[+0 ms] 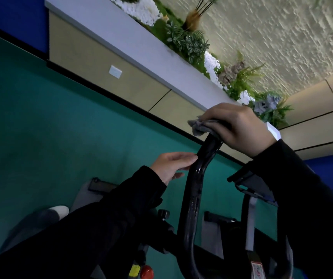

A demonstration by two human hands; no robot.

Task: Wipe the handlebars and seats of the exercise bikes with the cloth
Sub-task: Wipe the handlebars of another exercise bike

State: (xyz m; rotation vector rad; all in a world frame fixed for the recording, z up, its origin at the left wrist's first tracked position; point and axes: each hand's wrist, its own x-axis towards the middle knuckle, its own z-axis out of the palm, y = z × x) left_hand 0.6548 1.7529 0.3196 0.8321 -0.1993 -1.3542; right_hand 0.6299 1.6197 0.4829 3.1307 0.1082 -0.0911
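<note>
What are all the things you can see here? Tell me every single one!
handlebar: one, shiny black, centre, curving up from the bike
cloth: one, grey, bunched over the handlebar's top end
black knob: one, black, lower centre
red knob: one, red, bottom edge
floor: one, teal, left side
wall socket: one, white, on the beige panel
plants: several, green, in the planter along the wall
pebbles: many, white, among the plants
sleeves: two, black, on both arms
left hand: one, straight fingers touching the handlebar's side
right hand: one, gripping the cloth
</note>
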